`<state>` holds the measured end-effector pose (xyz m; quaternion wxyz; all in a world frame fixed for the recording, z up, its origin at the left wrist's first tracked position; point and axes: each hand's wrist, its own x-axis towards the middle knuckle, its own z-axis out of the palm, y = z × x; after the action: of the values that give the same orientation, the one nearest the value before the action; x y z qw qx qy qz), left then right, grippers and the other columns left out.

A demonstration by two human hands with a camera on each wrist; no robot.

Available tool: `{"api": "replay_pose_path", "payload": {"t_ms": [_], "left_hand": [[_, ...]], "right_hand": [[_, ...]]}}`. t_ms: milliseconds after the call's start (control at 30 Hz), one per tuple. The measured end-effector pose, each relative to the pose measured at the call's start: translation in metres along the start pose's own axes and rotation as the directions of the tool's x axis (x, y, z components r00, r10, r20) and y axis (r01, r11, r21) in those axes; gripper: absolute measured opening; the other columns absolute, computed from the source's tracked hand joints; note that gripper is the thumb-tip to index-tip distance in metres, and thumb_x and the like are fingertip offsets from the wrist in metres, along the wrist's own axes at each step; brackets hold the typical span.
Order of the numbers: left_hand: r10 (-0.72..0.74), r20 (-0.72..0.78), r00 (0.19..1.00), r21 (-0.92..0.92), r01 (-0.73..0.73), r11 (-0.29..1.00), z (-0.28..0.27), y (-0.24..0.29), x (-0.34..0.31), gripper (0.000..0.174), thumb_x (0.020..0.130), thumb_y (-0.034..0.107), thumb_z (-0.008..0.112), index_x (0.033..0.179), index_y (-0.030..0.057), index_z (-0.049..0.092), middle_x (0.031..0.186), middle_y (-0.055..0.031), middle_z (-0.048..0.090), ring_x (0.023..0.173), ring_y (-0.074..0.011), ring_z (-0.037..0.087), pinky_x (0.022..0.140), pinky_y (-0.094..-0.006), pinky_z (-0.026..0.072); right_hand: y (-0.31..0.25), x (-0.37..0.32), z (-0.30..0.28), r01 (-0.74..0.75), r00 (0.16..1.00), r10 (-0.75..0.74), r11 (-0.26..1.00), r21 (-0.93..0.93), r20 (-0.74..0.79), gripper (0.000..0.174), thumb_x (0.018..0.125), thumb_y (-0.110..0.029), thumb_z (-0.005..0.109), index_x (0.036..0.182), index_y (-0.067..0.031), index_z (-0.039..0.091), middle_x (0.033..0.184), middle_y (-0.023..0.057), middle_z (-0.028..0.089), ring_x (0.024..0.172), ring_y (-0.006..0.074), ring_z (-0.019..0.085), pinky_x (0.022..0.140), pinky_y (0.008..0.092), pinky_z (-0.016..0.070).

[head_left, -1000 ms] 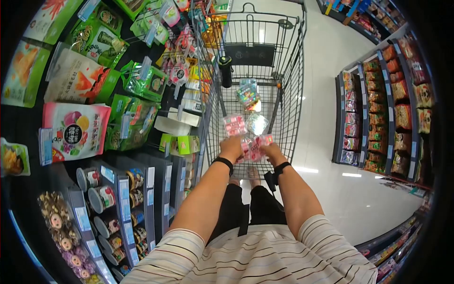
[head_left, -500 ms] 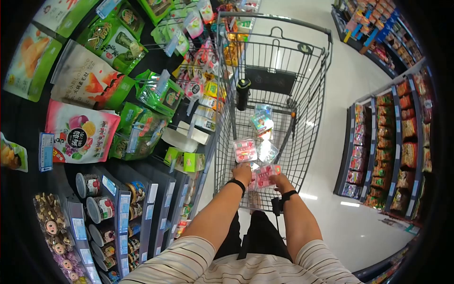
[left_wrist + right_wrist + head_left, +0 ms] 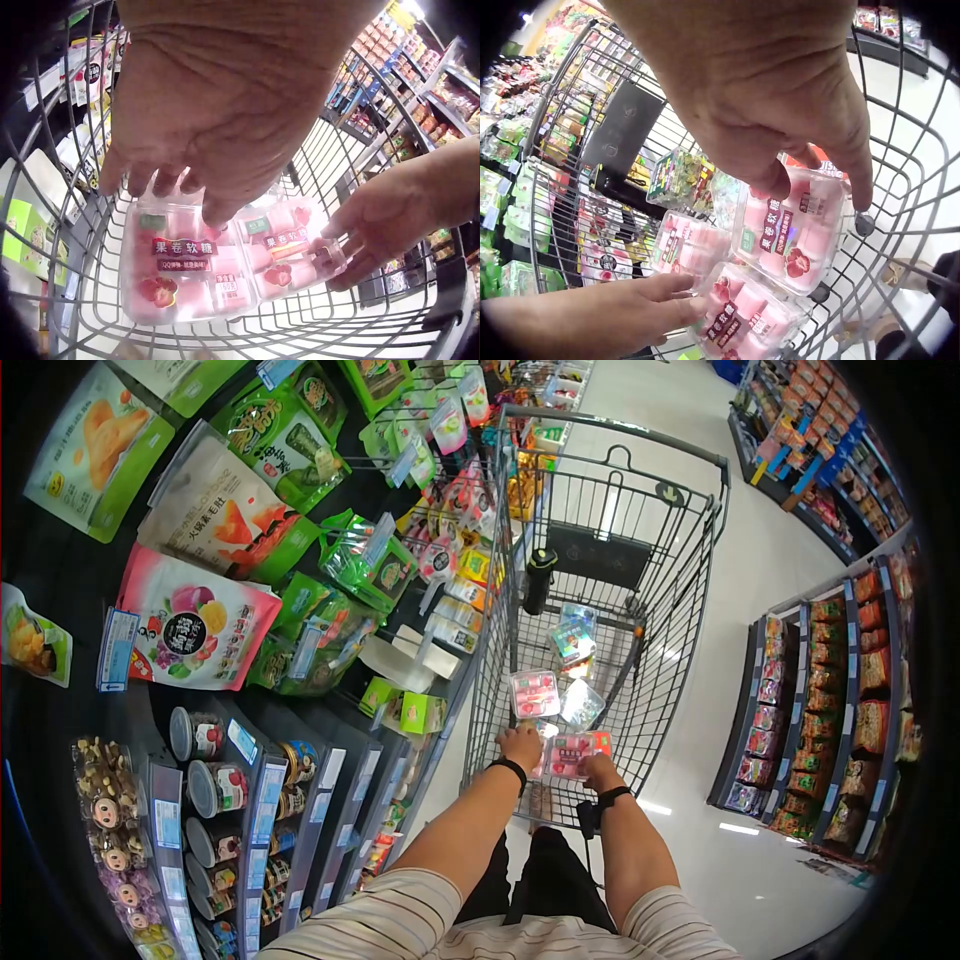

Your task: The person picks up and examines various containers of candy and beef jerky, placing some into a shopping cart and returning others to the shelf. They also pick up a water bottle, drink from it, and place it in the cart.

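Note:
Two clear boxes of pink candy lie side by side at the near end of the cart. The left hand (image 3: 520, 748) is over the left box (image 3: 187, 262), its fingertips on the far edge and top. The right hand (image 3: 780, 112) grips the right box (image 3: 791, 232) by its outer edge, thumb on top and fingers over the side. In the left wrist view that box (image 3: 281, 247) touches the left one. A third pink box (image 3: 535, 694) lies just beyond the hands, beside a clear container (image 3: 582, 704).
The wire cart (image 3: 655, 710) also holds boxed goods (image 3: 574, 638) and a black bottle (image 3: 540, 582). Shelves of bagged snacks (image 3: 195, 620) and tubs (image 3: 218, 787) stand close on the left. Across the pale floor (image 3: 690, 760), more packaged snacks (image 3: 873, 700) fill shelves on the right.
The cart and shelves have shifted right and down in the head view. Both hands have spread a little apart, and the right box lies flatter beside the left one.

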<state>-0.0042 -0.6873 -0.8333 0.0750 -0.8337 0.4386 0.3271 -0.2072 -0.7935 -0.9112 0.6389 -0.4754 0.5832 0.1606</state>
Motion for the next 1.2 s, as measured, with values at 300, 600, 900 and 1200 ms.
{"api": "replay_pose_path", "payload": {"t_ms": [300,600,900,1200], "left_hand": [[0.082,-0.023,0.996,-0.191,-0.085,0.978,-0.073,0.027,-0.033,0.046,0.09,0.038,0.068,0.122,0.0056,0.067,0.126,-0.021,0.067,0.118,-0.0414,0.064,0.095,-0.0564,0.0521],[0.219,-0.342,0.914,-0.559,-0.385,0.735,-0.136,-0.019,-0.207,0.034,0.099,0.03,0.06,0.115,-0.0001,0.061,0.104,-0.024,0.068,0.099,-0.043,0.067,0.086,-0.0503,0.0529],[-0.14,-0.281,0.949,-0.64,-0.076,0.765,-0.053,-0.124,-0.355,0.061,0.102,0.05,0.055,0.139,0.0015,0.055,0.134,-0.024,0.064,0.125,-0.0398,0.06,0.104,-0.0444,0.0488],[-0.388,-0.312,0.867,-0.77,0.008,0.638,-0.066,-0.136,-0.48,0.065,0.101,0.054,0.056,0.142,0.0039,0.055,0.134,-0.0209,0.065,0.125,-0.0362,0.063,0.104,-0.0417,0.0491]], "right_hand": [[-0.04,-0.035,-0.014,0.132,0.988,-0.122,0.986,-0.1,0.097,0.051,0.088,-0.029,0.073,0.132,-0.0066,0.059,0.129,0.0195,0.058,0.115,0.0404,0.057,0.076,0.06,0.055],[-0.137,-0.104,0.002,0.372,0.919,-0.387,0.912,0.174,0.067,0.033,0.088,-0.022,0.062,0.114,-0.0007,0.059,0.093,0.012,0.061,0.075,0.0258,0.064,0.061,0.0432,0.0585],[-0.222,-0.248,0.037,0.539,0.761,-0.584,0.811,0.226,0.283,0.029,0.097,-0.021,0.061,0.117,0.0001,0.06,0.092,0.0159,0.072,0.072,0.0254,0.07,0.061,0.0393,0.06],[-0.28,-0.407,0.112,0.802,0.419,-0.784,0.556,0.219,0.457,0.032,0.1,-0.024,0.061,0.12,0.0011,0.062,0.099,0.0149,0.072,0.081,0.0206,0.071,0.07,0.0329,0.0587]]}}
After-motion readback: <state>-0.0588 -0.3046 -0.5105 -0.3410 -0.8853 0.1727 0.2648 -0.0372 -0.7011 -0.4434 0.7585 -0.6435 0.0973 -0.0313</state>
